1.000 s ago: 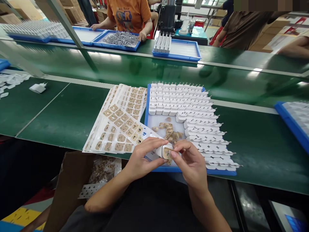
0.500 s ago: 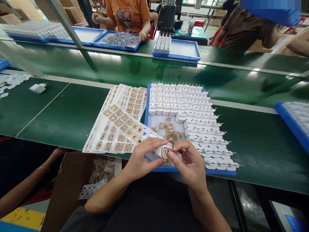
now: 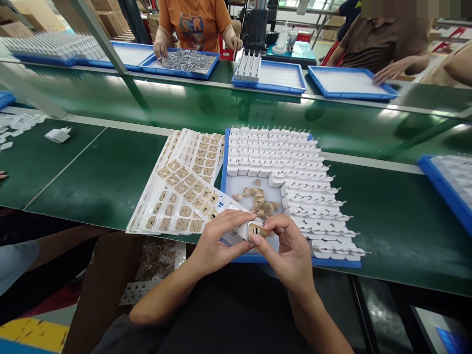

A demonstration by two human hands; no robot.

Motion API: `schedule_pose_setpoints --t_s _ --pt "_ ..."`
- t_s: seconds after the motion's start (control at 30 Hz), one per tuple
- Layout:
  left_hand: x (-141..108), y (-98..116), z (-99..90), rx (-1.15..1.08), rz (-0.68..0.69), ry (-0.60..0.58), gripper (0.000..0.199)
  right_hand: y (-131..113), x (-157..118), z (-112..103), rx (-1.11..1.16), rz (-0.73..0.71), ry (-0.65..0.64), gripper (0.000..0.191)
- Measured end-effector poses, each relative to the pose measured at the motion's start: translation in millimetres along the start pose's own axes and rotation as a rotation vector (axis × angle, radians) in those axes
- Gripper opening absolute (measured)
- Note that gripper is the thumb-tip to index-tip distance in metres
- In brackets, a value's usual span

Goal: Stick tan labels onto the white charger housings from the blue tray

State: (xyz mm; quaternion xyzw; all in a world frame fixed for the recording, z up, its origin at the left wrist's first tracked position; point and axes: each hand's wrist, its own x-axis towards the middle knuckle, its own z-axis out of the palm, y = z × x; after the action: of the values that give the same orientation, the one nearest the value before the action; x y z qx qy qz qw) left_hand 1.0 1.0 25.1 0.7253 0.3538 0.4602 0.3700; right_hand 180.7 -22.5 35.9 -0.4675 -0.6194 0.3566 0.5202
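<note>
A white charger with a tan sticker on its slotted end is held by my left hand, fingers above and thumb below. My right hand pinches the tan sticker at the right side of that end. Both hands are over the near edge of a blue-rimmed tray. Rows of white chargers with pins up fill its back and right side. Loose tan pieces lie on the tray's bare part. Left of the tray, sheets of tan stickers overlap on the green surface.
A lone white charger and white pieces lie at the left. Another blue tray is at the right edge. Across the line, people's hands are at trays, one holding metal parts. A cardboard box stands below, left.
My right thumb and fingers have shifted slightly at the sticker. Across the line, a person has set a blue tray down at the right, and the orange-shirted person's hands have moved.
</note>
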Motion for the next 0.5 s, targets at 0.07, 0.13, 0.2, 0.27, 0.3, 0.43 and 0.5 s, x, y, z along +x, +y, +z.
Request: schedule_pose_setpoints --t_s 0.07,0.13,0.2,0.27,0.3,0.43,0.5 --pt "-0.1 0.0 -0.1 0.004 0.003 0.003 0.044 0.3 0.2 0.1 -0.009 -0.008 -0.001 0.018" --pt "-0.1 0.1 -0.1 0.01 0.005 0.006 0.044 0.7 0.5 0.0 -0.011 -0.012 -0.007 0.019" --pt "0.3 0.5 -0.1 0.014 0.003 0.006 0.043 0.8 0.8 -0.4 -0.012 -0.011 -0.013 0.019" --pt "0.9 1.2 -0.3 0.018 0.0 0.004 0.042 0.8 1.0 -0.8 -0.017 -0.009 -0.014 0.019" --pt "1.2 1.5 -0.4 0.019 0.003 0.005 0.042 0.6 1.1 -1.0 -0.022 -0.008 -0.016 0.019" --pt "1.4 0.9 -0.7 0.025 0.031 0.015 0.042 -0.9 1.6 -1.5 -0.054 -0.009 -0.036 0.021" --pt "0.8 -1.2 -0.5 0.021 0.048 0.022 0.043 -1.7 1.6 -2.0 -0.081 -0.018 -0.052 0.025"
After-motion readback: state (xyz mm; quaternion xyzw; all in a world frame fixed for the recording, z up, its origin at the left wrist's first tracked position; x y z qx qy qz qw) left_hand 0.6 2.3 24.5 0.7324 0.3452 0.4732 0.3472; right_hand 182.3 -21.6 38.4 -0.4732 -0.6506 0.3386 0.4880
